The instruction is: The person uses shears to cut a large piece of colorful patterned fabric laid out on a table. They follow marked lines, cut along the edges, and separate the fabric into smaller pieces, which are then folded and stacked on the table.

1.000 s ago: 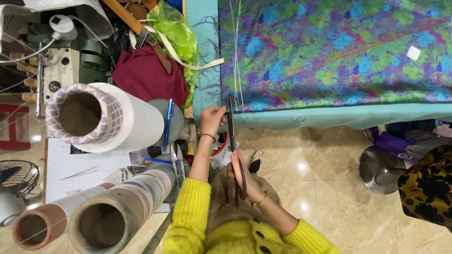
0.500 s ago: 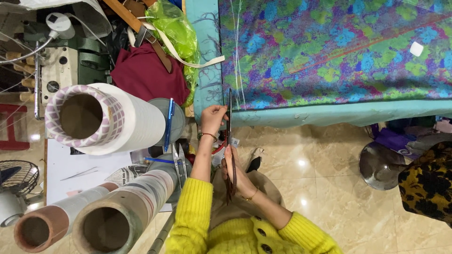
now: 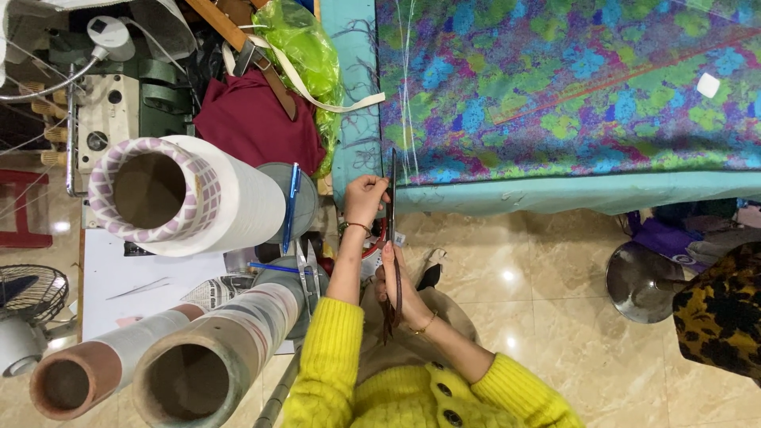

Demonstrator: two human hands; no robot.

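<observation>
Glossy beige marble floor (image 3: 555, 317) reflects ceiling light in bright spots. A sewing machine (image 3: 103, 119) and wide rolls (image 3: 186, 194) crowd one side, beside a small fan (image 3: 28, 293). A round metal stool (image 3: 638, 281) stands on the floor.

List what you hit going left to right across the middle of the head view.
Fan → white roll → blue pen → left hand → stool → leopard-print cloth
</observation>
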